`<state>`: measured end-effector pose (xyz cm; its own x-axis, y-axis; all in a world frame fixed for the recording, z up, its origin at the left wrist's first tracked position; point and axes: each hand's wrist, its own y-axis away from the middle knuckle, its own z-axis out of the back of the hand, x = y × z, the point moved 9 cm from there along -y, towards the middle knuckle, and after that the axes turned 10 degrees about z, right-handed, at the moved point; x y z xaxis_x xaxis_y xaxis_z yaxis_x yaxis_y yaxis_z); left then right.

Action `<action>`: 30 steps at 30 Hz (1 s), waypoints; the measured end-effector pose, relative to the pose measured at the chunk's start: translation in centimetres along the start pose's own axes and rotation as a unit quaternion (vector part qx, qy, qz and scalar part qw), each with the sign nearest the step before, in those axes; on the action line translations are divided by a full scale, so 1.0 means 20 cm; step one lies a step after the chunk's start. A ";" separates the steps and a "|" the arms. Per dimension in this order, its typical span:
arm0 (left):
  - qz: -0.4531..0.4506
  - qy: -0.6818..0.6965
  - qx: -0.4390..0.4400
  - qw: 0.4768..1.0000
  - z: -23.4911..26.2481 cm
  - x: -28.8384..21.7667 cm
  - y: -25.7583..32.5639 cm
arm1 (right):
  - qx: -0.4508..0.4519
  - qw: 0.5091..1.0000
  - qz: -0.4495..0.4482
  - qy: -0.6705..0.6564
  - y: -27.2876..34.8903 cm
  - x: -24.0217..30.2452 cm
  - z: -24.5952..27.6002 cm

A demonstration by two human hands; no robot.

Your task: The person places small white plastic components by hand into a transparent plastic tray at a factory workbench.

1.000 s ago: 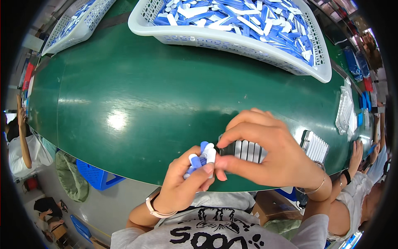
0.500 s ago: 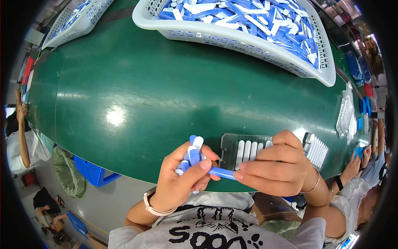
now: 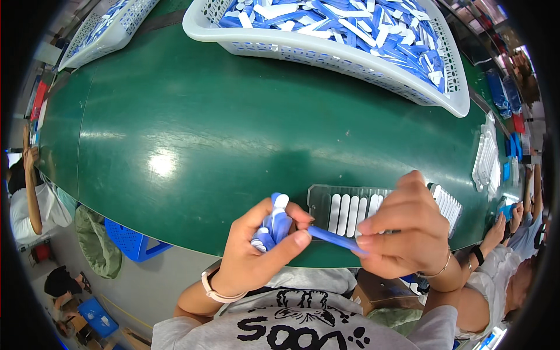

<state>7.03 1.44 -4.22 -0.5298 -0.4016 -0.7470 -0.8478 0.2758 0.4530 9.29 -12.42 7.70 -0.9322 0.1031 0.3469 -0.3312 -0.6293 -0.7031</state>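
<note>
The left hand (image 3: 256,248) grips a bundle of blue and white sticks (image 3: 274,224). The right hand (image 3: 405,233) holds the right end of a single blue strip (image 3: 337,239); the strip's left end is at the left thumb and index fingertip. A clear tray (image 3: 319,204) rests on the green bench (image 3: 204,128), partly covered by the right hand. White pieces (image 3: 344,213) stand side by side inside the tray. A white perforated basket (image 3: 291,49), filled with blue and white sticks, occupies the far side of the bench.
</note>
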 end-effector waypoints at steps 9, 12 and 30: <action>0.057 -0.051 0.012 0.997 0.00 0.01 0.02 | -0.009 0.996 -0.082 -0.026 0.04 0.05 -0.09; 0.073 -0.110 0.010 0.991 -0.03 0.01 0.02 | -0.001 0.999 -0.024 0.037 0.07 0.11 -0.10; -0.086 -0.542 -0.131 0.825 -0.12 -0.16 -0.05 | 0.106 0.907 -0.163 0.374 0.16 0.25 -0.30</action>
<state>9.52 0.48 -1.06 -0.1893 0.6422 -0.7428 -0.9594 0.0400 0.2791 2.66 -9.27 3.53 -0.6548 0.7535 -0.0584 -0.6452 -0.5976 -0.4760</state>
